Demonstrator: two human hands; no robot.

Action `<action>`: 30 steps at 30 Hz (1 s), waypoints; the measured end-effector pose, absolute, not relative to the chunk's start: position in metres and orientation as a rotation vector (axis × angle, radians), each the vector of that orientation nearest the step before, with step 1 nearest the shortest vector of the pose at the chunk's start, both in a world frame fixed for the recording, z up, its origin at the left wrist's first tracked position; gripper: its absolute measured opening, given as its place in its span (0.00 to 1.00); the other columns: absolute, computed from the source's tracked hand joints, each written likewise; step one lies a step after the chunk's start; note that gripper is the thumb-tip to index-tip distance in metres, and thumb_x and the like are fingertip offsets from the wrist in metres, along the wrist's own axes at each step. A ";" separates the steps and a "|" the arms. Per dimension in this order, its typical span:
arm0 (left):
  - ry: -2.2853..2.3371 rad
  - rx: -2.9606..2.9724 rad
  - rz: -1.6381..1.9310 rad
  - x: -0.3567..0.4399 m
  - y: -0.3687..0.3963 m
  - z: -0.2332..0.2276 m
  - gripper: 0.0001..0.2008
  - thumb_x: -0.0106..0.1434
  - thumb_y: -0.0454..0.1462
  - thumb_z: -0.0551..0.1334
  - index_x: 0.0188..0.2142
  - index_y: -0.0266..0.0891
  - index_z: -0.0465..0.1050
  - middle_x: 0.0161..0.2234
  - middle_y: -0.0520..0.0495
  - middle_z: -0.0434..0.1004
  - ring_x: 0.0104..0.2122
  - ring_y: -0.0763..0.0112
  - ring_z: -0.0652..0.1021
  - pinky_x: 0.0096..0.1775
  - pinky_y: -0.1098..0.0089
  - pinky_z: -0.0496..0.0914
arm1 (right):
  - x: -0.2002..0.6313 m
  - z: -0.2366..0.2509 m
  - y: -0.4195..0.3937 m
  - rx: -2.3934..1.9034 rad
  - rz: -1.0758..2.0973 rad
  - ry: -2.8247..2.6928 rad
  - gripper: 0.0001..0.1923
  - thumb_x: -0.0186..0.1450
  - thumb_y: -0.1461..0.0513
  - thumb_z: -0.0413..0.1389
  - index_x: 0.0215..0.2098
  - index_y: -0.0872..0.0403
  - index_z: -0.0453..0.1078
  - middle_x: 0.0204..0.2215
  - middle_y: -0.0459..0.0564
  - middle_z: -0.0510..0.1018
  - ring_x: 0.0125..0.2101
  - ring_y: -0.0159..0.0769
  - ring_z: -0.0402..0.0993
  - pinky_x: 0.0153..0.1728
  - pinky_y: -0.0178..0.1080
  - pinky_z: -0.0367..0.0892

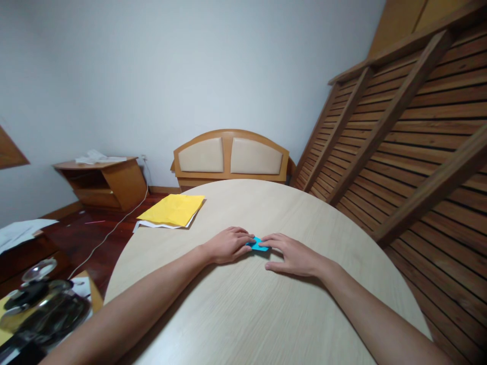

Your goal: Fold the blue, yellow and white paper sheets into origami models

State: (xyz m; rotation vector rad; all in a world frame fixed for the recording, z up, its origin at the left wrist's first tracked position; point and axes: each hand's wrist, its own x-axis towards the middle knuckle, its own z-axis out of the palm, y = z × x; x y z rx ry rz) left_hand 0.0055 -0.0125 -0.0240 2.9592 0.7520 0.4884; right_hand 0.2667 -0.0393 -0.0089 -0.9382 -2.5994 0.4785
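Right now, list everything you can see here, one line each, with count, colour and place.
blue paper: one, bright blue, flat on the table between the two hands
yellow paper: one stack, yellow over white sheets, table's far left edge
round table: one, pale wood, centre
headboard: one, tan with beige panels, against the far wall
side cabinet: one, brown wood, far left, papers on top
slatted frame: one, brown, leaning at right
left hand: one, fingers on the blue paper
right hand: one, fingertips on the blue paper
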 end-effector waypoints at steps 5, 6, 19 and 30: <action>0.751 2.913 0.505 0.007 -0.014 -0.023 0.19 0.75 0.41 0.45 0.54 0.39 0.70 0.55 0.41 0.75 0.53 0.62 0.74 0.57 0.60 0.65 | 0.260 -0.019 -0.032 -0.971 0.356 -2.513 0.13 0.67 0.59 0.55 0.49 0.50 0.74 0.46 0.51 0.79 0.48 0.41 0.72 0.51 0.43 0.65; 0.754 2.899 0.504 0.007 -0.014 -0.023 0.19 0.75 0.40 0.45 0.54 0.39 0.70 0.55 0.41 0.75 0.53 0.62 0.74 0.57 0.60 0.65 | 0.258 -0.020 -0.031 -0.990 0.329 -2.494 0.11 0.68 0.61 0.54 0.46 0.50 0.75 0.44 0.51 0.79 0.46 0.40 0.73 0.49 0.42 0.66; 1.126 2.448 0.803 0.024 -0.029 -0.017 0.16 0.71 0.41 0.50 0.38 0.36 0.75 0.34 0.43 0.78 0.34 0.65 0.75 0.38 0.67 0.68 | 0.243 -0.014 -0.034 -1.055 0.542 -2.001 0.10 0.69 0.59 0.51 0.40 0.53 0.73 0.36 0.49 0.80 0.34 0.37 0.75 0.38 0.39 0.68; 0.773 1.604 0.984 0.026 -0.027 -0.011 0.24 0.63 0.49 0.65 0.50 0.32 0.76 0.31 0.42 0.79 0.29 0.70 0.76 0.34 0.69 0.69 | 0.245 -0.017 -0.031 -0.880 0.939 -1.727 0.10 0.63 0.58 0.56 0.39 0.54 0.74 0.36 0.50 0.80 0.37 0.37 0.76 0.43 0.42 0.71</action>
